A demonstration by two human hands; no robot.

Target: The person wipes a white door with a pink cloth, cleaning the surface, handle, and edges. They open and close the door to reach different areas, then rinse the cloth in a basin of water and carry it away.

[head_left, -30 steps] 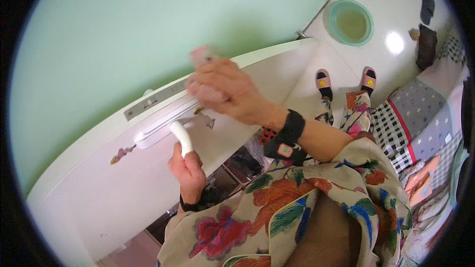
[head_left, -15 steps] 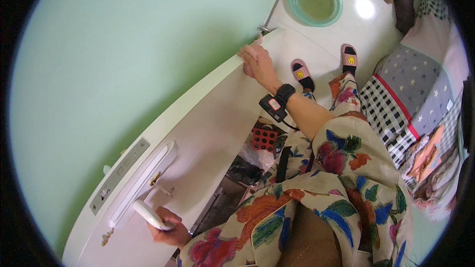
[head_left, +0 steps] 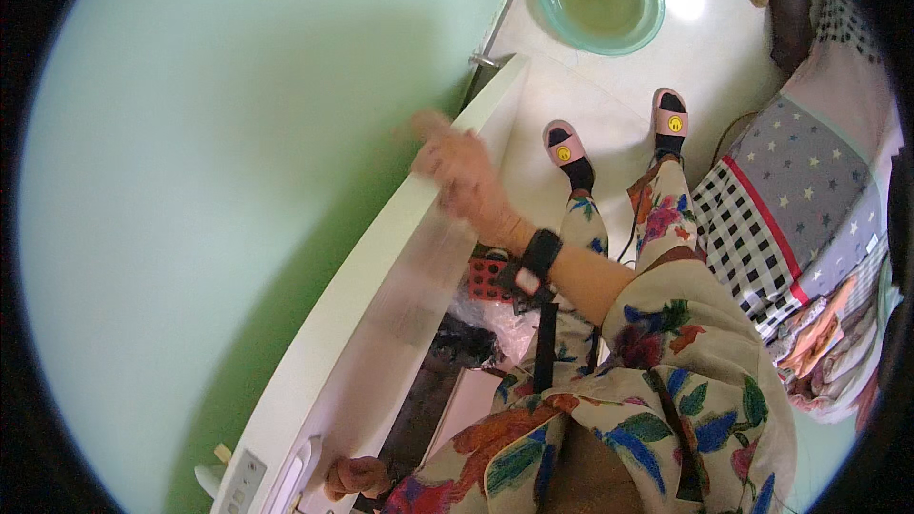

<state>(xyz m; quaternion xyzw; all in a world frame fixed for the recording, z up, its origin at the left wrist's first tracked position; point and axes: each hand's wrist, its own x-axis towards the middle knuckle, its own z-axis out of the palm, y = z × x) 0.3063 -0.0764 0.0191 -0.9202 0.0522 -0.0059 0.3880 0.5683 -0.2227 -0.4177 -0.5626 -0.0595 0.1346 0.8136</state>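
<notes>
A white door (head_left: 352, 324) stands open beside a pale green wall, seen almost along its edge. My right hand (head_left: 462, 176) is bent over the door's top edge, its fingers closed and blurred by motion. A pale pinkish smear, perhaps a cloth, shows at its fingertips; I cannot make out what it is. A black strap with a small device (head_left: 536, 266) circles my right wrist. At the bottom my left hand (head_left: 354, 477) is curled against the door's face, beside the white handle plate (head_left: 297, 466). What its fingers hold is hidden. A metal lock plate (head_left: 244, 481) is set in the door's edge.
A green basin (head_left: 547, 14) of cloudy water stands on the white floor by the wall. Patterned bedding (head_left: 809, 171) hangs at the right. Plastic bags (head_left: 466, 338) and a red holed item (head_left: 487, 278) lie behind the door. My slippers (head_left: 564, 148) are on the floor.
My right hand has moved left and down along the door's top edge. My left hand has shifted lower in view, and the lever it held is out of sight. The door appears more edge-on.
</notes>
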